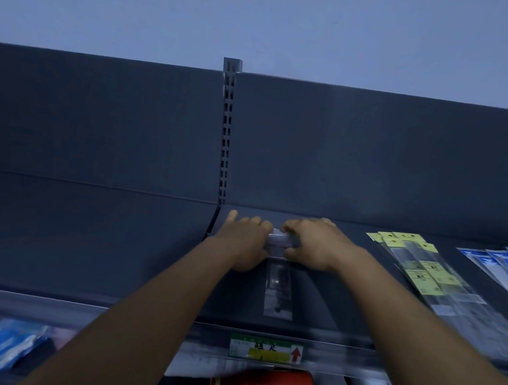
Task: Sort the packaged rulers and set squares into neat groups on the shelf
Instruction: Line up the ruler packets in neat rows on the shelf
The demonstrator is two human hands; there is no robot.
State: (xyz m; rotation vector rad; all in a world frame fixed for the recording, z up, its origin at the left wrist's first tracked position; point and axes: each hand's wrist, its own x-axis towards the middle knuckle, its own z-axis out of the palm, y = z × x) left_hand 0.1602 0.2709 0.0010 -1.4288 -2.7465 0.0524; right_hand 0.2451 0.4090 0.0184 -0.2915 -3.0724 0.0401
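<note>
Dark shelf (89, 239), slotted upright (226, 134) at its back edge. Toward the right end, fanned yellow-tagged ruler packs (424, 268); at the far right edge, blue-and-white packs (504, 263). Near the middle, lying back to front, 1 clear ruler pack (278, 286). Left hand (242, 240) and right hand (312, 243) at its far end, fingers curled, pinching its top. On the front edge, price label (265, 348).

Bare shelf (89, 239) left of the hands, yellow-tagged ruler packs (424, 268) crowding the right
</note>
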